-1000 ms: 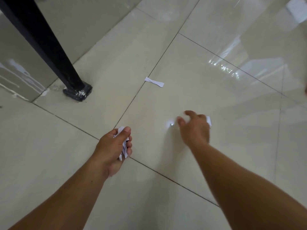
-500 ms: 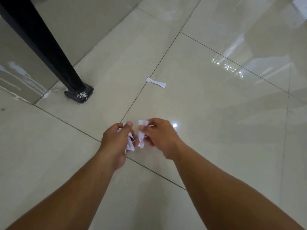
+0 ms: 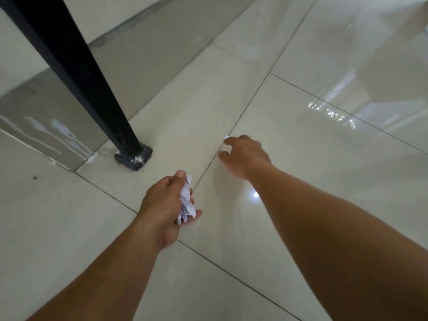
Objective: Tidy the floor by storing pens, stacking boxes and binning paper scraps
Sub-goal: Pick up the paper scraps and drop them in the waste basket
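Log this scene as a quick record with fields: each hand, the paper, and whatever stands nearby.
Left hand: grips a crumpled paper wad
Right hand: reaches over a paper scrap, thumb and forefinger apart
Scrap location: on the tiled floor, beside a tile joint
Nearby: black post, its foot flecked white, left of both hands
Bin: not in view

You see white scraps, a black leg with white flecks on its foot, glossy cream tiles crossed by thin dark grout lines, and grey skirting streaked with white drips.
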